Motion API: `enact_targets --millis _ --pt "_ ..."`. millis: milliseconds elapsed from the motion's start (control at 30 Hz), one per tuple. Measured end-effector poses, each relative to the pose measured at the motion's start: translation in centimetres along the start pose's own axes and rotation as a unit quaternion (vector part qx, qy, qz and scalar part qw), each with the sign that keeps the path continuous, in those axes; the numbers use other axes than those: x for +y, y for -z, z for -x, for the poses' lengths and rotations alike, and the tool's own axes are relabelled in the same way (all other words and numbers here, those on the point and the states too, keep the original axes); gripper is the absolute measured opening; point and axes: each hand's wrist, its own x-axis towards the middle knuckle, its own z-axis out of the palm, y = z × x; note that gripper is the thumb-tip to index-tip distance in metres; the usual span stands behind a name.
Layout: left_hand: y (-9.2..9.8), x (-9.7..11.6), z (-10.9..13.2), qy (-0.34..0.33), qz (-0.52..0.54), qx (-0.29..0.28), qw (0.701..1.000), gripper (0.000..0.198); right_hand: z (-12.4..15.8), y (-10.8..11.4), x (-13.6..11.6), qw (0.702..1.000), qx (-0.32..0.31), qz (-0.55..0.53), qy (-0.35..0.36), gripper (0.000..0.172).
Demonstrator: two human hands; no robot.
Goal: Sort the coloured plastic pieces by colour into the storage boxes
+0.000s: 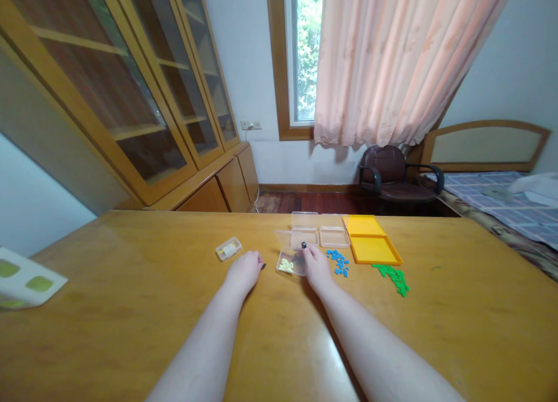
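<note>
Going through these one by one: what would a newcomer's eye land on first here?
Probably the bright yellow-orange open case on the table's far side, with vivid green pieces in front of it and blue pieces to its left. Next, the pale yellow pieces in a clear plastic box, with the right hand at its right side. Behind, a pink curtain hangs at the window.

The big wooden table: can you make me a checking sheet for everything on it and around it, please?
Surface: wooden table, shiny.
Job's things: clear box with pale yellow pieces; blue pieces; green pieces; open orange-yellow box; two open clear boxes; small clear box.
Clutter: white object with green ovals, far left.
Hands: right hand at the clear box's right side; left hand curled, contents hidden.
Cables: white cable by the wall.
Surroundings: glass-doored cabinet, window, pink curtain, armchair, bed.
</note>
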Motion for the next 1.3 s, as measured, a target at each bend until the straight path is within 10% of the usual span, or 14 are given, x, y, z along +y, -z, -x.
enact_targets --millis 600,767,1300 --pt "-0.5 4.2 1.1 -0.156 0.192 0.087 0.965 0.022 0.1 0.1 -0.2 1.000 -0.001 -0.004 0.001 0.050" --pt "-0.2 3.2 1.0 -0.097 0.222 0.172 0.955 0.037 0.0 0.0 0.0 1.000 -0.001 -0.031 -0.005 0.049" --pt "-1.7 2.9 0.2 -0.169 0.428 0.028 0.887 0.096 0.5 -0.7 -1.4 0.979 -0.009 -0.189 -0.078 0.049"
